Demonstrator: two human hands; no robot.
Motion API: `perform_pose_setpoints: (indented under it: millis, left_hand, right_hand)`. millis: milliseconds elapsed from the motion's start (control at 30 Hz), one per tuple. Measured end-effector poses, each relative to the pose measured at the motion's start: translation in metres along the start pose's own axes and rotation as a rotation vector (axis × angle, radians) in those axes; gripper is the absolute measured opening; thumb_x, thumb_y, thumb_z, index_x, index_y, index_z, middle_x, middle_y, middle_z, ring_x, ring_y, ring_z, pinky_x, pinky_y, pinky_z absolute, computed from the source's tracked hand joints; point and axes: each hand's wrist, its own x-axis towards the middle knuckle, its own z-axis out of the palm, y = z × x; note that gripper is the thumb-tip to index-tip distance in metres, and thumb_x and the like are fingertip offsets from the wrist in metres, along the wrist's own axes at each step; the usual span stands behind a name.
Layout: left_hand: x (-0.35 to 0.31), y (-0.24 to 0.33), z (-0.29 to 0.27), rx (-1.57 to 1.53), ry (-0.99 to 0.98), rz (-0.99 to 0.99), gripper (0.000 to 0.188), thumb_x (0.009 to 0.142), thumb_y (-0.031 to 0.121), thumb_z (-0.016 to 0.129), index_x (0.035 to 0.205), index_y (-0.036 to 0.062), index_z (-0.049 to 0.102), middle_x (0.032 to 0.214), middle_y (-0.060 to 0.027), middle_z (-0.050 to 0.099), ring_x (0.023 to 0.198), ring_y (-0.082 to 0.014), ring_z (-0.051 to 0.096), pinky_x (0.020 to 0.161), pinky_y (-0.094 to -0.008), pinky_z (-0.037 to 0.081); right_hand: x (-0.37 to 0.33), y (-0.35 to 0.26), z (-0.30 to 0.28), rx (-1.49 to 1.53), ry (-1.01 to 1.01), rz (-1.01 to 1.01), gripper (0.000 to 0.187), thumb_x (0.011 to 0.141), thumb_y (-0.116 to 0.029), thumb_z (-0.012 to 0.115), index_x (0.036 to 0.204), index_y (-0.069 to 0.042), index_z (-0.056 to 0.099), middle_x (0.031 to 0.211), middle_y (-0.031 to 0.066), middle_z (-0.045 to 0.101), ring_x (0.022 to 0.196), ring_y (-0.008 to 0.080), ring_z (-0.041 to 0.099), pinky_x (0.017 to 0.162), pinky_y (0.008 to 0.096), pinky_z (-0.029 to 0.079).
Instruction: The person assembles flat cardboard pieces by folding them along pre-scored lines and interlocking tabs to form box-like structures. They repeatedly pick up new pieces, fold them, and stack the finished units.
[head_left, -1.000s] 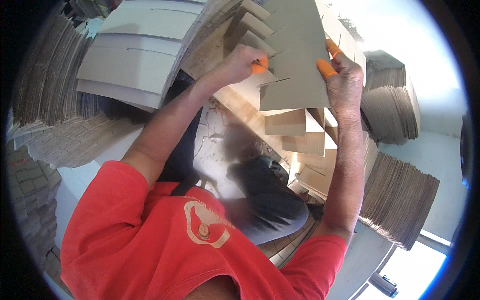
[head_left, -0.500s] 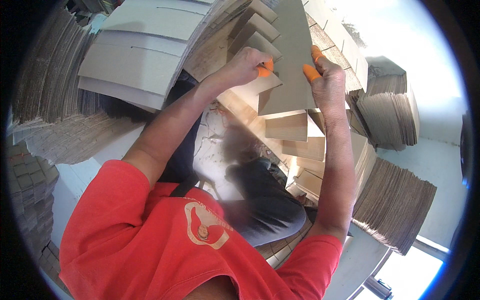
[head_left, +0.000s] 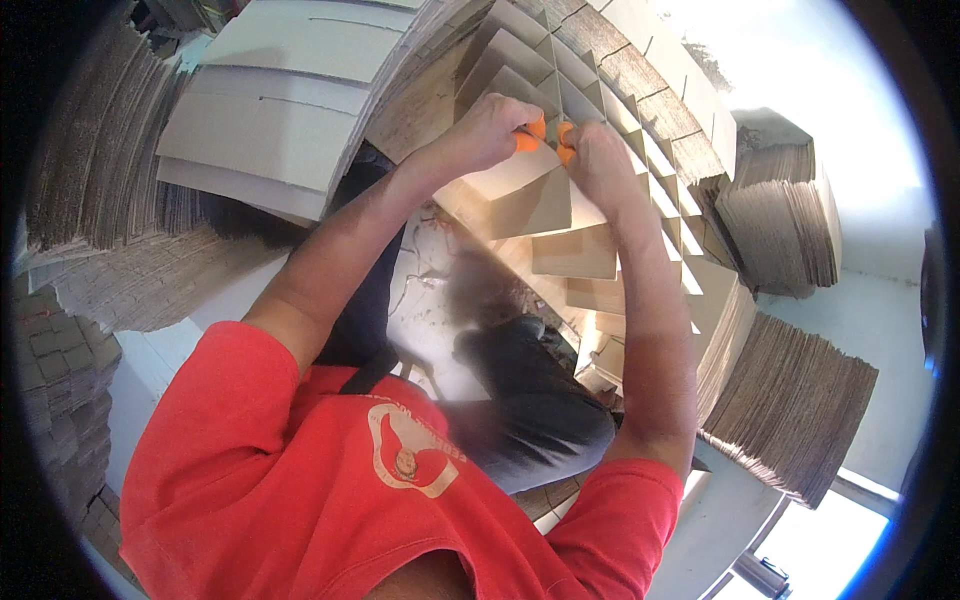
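Head: hands (head_left: pixel 490 132) (head_left: pixel 602 170) on cardboard grid (head_left: pixel 543 202)

No legible txt; print (head_left: pixel 407 464) (pale, sm.) on red shirt (head_left: pixel 230 440) too blurry.

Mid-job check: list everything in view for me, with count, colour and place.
Grid: one, tan-grey cardboard, top centre
Panels: several, tan, below the grid in the picture; perhaps part of it
Slotted sheets: several, pale grey, upper left
Slotted stack: one, brownish, beyond the grid
Right stacks: at least two, grey-brown, right
Left stacks: several, overlapping, grey-brown, far left
Board: one, light brown, under the grid
Floor: one, whitish, centre
Wall: one, pale blue, right
Cylinder: one, dark grey, lower right
Shirt: one, red, bottom
Trousers: one pair, dark, centre
Finger covers: at least four, orange, at the grid
Left grip: one, at the grid
Right grip: one, at the grid
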Motion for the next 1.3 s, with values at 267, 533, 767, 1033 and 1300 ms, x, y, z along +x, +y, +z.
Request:
perform_pose_setpoints:
  millis: [267, 533, 767, 1033, 1300]
  left_hand:
    - [0.001, 0.016, -0.001, 0.369, 0.039, 0.293, 0.058, 0.075, -0.003, 0.066, 0.13, 0.0055, 0.053, 0.143, -0.0093, 0.047, 0.137, -0.0317, 0.037, 0.111, -0.0429, 0.035]
    - [0.075, 0.004, 0.027, 0.389, -0.409, 0.353, 0.086, 0.069, -0.016, 0.059, 0.146, 0.0148, 0.038, 0.158, -0.0045, 0.028, 0.148, -0.028, 0.017, 0.122, -0.0444, 0.017]
    - [0.093, 0.012, 0.048, 0.394, -0.661, 0.405, 0.066, 0.074, -0.006, 0.068, 0.135, 0.0154, 0.054, 0.136, -0.0053, 0.055, 0.132, -0.0256, 0.044, 0.117, -0.0448, 0.027]
    - [0.115, 0.026, 0.03, 0.224, -0.523, 0.323, 0.043, 0.081, 0.011, 0.068, 0.124, 0.0153, 0.064, 0.126, -0.0122, 0.06, 0.116, -0.029, 0.055, 0.104, -0.039, 0.041]
    - [0.184, 0.212, -0.078, 0.766, -0.237, 0.921, 0.015, 0.083, 0.001, 0.056, 0.096, 0.0059, 0.063, 0.087, -0.0101, 0.064, 0.088, -0.0252, 0.065, 0.074, -0.0369, 0.055]
  right_hand:
    - [-0.055, 0.07, -0.024, -0.148, 0.067, 0.597, 0.029, 0.093, -0.029, 0.059, 0.099, -0.003, 0.07, 0.092, 0.0266, 0.067, 0.091, 0.0402, 0.066, 0.078, 0.044, 0.051]
    - [-0.142, 0.034, 0.018, 0.322, 0.276, 0.184, 0.039, 0.086, -0.034, 0.071, 0.1, 0.002, 0.07, 0.082, 0.0232, 0.067, 0.078, 0.0367, 0.066, 0.073, 0.04, 0.052]
    - [-0.174, 0.016, 0.021, -0.255, 0.557, 0.366, 0.06, 0.082, -0.038, 0.073, 0.128, -0.004, 0.055, 0.095, 0.0191, 0.068, 0.09, 0.0337, 0.066, 0.077, 0.0434, 0.053]
    - [-0.196, 0.026, 0.01, -0.136, 0.475, 0.475, 0.025, 0.084, -0.029, 0.07, 0.099, -0.009, 0.064, 0.071, 0.0142, 0.067, 0.071, 0.0327, 0.068, 0.06, 0.0442, 0.053]
    - [-0.25, 0.059, -0.074, -0.552, 1.295, 0.49, 0.051, 0.085, -0.013, 0.069, 0.134, -0.009, 0.053, 0.128, 0.0186, 0.059, 0.114, 0.0329, 0.058, 0.094, 0.044, 0.046]
